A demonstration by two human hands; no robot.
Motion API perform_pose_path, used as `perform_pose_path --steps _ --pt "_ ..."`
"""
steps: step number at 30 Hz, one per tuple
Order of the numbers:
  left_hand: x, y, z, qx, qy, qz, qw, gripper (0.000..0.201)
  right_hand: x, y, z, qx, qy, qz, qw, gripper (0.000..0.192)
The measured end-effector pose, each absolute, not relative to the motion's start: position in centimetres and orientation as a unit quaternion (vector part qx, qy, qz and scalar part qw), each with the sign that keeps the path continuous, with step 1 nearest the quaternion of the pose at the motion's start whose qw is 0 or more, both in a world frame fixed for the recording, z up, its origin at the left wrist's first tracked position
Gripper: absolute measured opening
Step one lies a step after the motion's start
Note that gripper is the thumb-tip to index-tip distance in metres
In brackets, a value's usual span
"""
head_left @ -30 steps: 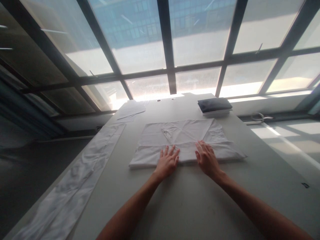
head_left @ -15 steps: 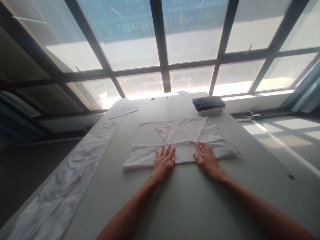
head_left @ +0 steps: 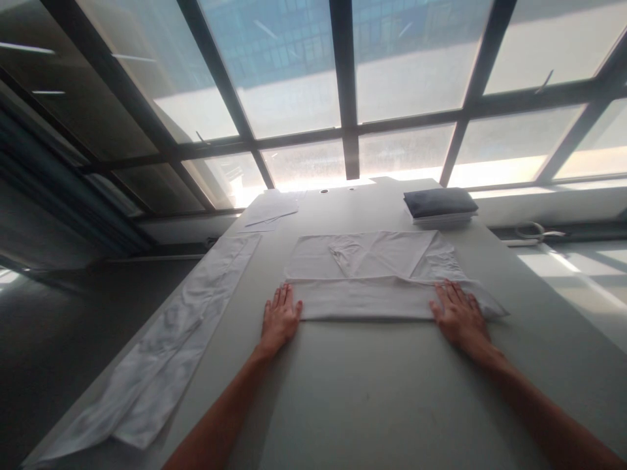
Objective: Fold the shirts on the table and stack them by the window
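A white folded garment (head_left: 372,271) lies flat across the middle of a grey table (head_left: 372,391). Its near edge is folded over into a long band. My left hand (head_left: 280,318) presses flat on the left end of that band, fingers spread. My right hand (head_left: 458,313) lies flat on the right end, fingers apart. Neither hand grips anything.
A long white cloth strip (head_left: 166,346) runs along the table's left edge. A stack of folded cloths with a dark one on top (head_left: 439,204) sits at the far right. White sheets (head_left: 272,210) lie at the far left. Large windows stand behind the table.
Both hands slid apart along the folded band, from its middle to its two ends, smoothing it. The view shifted slightly.
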State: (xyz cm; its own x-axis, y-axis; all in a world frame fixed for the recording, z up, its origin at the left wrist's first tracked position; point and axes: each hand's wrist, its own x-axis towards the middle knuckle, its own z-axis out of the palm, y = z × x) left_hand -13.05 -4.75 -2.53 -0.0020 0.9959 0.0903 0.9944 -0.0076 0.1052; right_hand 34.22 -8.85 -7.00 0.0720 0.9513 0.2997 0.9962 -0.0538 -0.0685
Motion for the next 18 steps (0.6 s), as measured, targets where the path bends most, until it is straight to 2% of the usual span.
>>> perform_pose_path --steps 4,9,12,18 --pt "-16.6 -5.7 -2.6 0.675 0.728 0.124 0.006 0.058 34.3 -8.9 -7.0 -0.719 -0.675 -0.082 0.142 0.063" --pt "-17.6 -4.9 -2.4 0.649 0.721 0.244 0.014 0.035 34.4 -9.0 -6.7 -0.716 -0.676 -0.068 0.161 0.061" --pt "-17.7 -4.4 -2.1 0.624 0.747 0.231 -0.002 0.026 34.5 -9.0 -6.6 -0.715 -0.672 -0.074 0.175 0.06" --pt "-17.3 -5.3 -0.7 0.616 0.773 0.147 -0.044 0.028 34.8 -8.9 -6.5 -0.737 -0.642 -0.103 0.183 0.058"
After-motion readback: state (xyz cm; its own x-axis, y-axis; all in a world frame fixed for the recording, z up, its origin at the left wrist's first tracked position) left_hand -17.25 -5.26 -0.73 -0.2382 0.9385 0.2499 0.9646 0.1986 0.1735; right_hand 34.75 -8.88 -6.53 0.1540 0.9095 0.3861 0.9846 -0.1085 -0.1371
